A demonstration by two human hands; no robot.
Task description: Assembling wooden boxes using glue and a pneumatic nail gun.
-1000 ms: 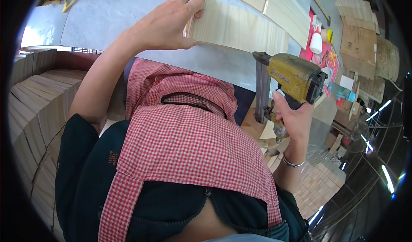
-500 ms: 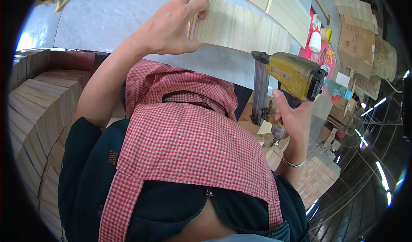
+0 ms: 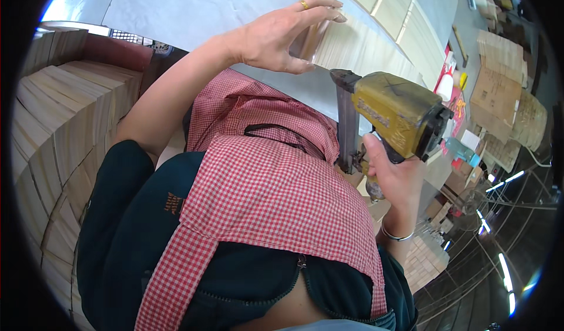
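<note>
My left hand point(image 3: 273, 40) spans the near-left end of a long pale wooden piece point(image 3: 367, 46), thumb on one side edge and fingertips on the other. Brownish strips show at that end, inside the curve of the hand, and blur hides their exact shape. The piece lies on a grey-white tabletop point(image 3: 170, 8). My right hand point(image 3: 393, 172) is wrapped round the handle of a worn yellow nail gun point(image 3: 393, 108). Its nose and dark magazine stand just beside the near long edge of the wood; whether they touch it cannot be told.
More pale boards point(image 3: 405, 14) lie behind the piece. At the right are a white glue bottle point(image 3: 445, 87), a clear bluish bottle point(image 3: 461, 150) and cardboard boxes point(image 3: 496, 87). Stacked wooden blocks point(image 3: 70, 108) fill the left side. My checked apron point(image 3: 282, 196) is close to the table edge.
The view has shifted, so the table and wood appear farther right. The nail gun has turned slightly and come nearer my left hand. Both hands keep their holds.
</note>
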